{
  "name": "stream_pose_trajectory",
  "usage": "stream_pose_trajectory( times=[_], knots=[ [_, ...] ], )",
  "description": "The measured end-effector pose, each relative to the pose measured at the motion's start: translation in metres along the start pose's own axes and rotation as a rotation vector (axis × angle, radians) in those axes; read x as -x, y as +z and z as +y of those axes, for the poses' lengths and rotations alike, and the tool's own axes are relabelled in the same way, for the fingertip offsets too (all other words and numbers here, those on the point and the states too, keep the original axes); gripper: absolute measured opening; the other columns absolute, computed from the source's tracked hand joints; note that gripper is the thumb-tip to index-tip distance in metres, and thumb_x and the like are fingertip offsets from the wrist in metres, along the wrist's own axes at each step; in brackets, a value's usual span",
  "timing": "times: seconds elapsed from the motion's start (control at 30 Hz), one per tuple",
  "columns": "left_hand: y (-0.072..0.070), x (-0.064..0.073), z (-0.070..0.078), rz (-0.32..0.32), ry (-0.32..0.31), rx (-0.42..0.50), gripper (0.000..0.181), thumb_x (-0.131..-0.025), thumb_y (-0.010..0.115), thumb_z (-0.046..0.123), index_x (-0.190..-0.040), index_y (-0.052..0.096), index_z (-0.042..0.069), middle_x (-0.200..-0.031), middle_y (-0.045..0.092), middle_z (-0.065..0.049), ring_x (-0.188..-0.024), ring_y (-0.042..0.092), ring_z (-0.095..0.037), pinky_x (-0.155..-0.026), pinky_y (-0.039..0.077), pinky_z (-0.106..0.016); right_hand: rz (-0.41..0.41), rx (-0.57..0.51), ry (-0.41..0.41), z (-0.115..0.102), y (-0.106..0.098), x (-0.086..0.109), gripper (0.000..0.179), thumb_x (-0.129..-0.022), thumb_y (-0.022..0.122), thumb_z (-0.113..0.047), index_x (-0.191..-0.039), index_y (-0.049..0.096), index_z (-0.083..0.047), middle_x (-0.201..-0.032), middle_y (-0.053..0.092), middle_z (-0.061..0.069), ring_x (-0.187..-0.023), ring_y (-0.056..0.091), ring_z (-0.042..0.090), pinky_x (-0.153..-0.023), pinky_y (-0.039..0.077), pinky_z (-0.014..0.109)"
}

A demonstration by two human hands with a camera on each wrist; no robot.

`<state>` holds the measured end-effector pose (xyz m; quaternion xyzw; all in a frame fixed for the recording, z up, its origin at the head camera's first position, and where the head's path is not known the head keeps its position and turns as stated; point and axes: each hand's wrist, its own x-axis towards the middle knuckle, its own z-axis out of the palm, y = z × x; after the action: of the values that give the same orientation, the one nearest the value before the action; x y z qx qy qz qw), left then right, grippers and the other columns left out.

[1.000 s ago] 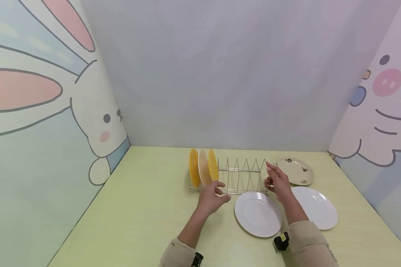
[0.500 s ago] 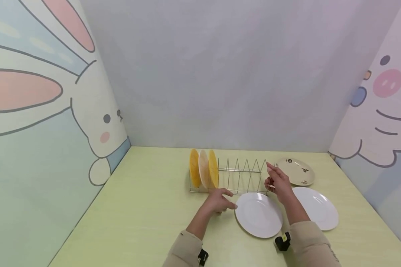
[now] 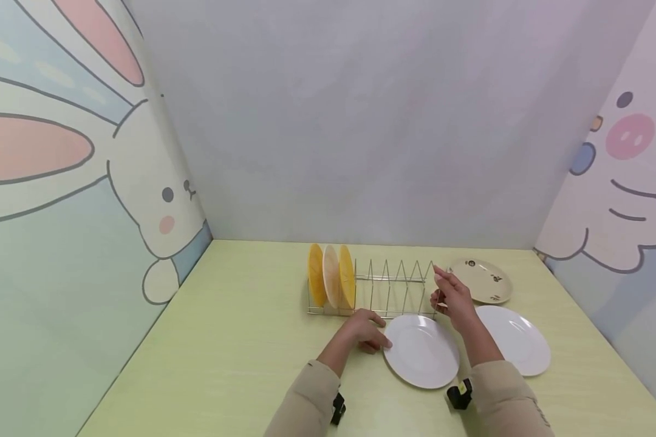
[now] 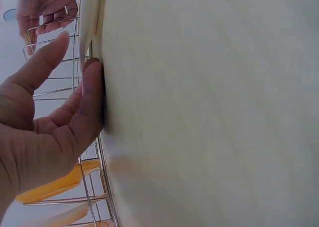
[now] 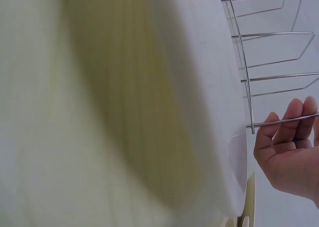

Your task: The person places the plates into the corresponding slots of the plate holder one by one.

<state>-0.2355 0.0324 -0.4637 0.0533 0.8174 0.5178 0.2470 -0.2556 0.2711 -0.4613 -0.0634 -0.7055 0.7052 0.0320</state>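
one grip [image 3: 364,331], the left, has thumb and fingers apart at the rim of a white plate [image 3: 422,353]; the right grip [image 3: 452,298] holds the right end of the wire rack [image 3: 390,278], behind that plate, toward the desk's [image 3: 224,340] back edge. three plates [image 3: 331,277] stand in it.

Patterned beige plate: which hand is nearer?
Right. The right hand grips the wire rack at the end beside the patterned beige plate; the left hand is farther, by the white plate in front of the rack.
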Motion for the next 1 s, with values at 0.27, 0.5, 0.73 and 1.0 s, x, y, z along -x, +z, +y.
stream_pose_trajectory(
  times=[0.27, 0.5, 0.73, 1.0],
  knots=[
    [0.006, -0.004, 0.002, 0.007, -0.02, -0.038, 0.035, -0.067, 0.076, -0.011, -0.096, 0.065, 0.005, -0.062, 0.059, -0.009, -0.049, 0.055, -0.016, -0.051, 0.052, -0.03, 0.001, 0.003, 0.006, 0.003, 0.0, -0.002, 0.056, -0.096, 0.047, -0.038, -0.145, 0.034, -0.014, -0.069, 0.052, 0.0, -0.063, 0.054, 0.013, -0.064, 0.049, 0.033],
    [0.006, -0.003, 0.0, 0.011, -0.016, -0.031, 0.036, -0.069, 0.072, -0.013, -0.098, 0.064, 0.006, -0.06, 0.057, -0.008, -0.046, 0.052, -0.015, -0.049, 0.052, -0.029, -0.003, -0.015, 0.006, 0.002, -0.001, -0.002, 0.055, -0.096, 0.048, -0.038, -0.144, 0.035, -0.015, -0.069, 0.053, 0.0, -0.062, 0.055, 0.013, -0.064, 0.05, 0.032],
    [-0.003, 0.002, -0.004, -0.036, 0.052, 0.151, 0.04, -0.07, 0.059, -0.011, -0.106, 0.062, 0.007, -0.064, 0.056, -0.007, -0.045, 0.046, -0.015, -0.041, 0.041, -0.023, 0.009, -0.038, 0.005, 0.0, -0.002, 0.0, 0.055, -0.096, 0.05, -0.038, -0.143, 0.036, -0.014, -0.066, 0.054, -0.001, -0.06, 0.055, 0.011, -0.064, 0.05, 0.03],
    [-0.02, 0.009, -0.011, -0.156, 0.106, 0.423, 0.043, -0.075, 0.055, -0.013, -0.115, 0.058, 0.004, -0.082, 0.061, -0.013, -0.057, 0.054, -0.019, -0.049, 0.046, -0.028, 0.01, -0.055, 0.012, 0.001, 0.0, -0.002, 0.055, -0.095, 0.051, -0.037, -0.143, 0.037, -0.014, -0.065, 0.054, 0.0, -0.059, 0.055, 0.012, -0.062, 0.05, 0.029]
  ],
)
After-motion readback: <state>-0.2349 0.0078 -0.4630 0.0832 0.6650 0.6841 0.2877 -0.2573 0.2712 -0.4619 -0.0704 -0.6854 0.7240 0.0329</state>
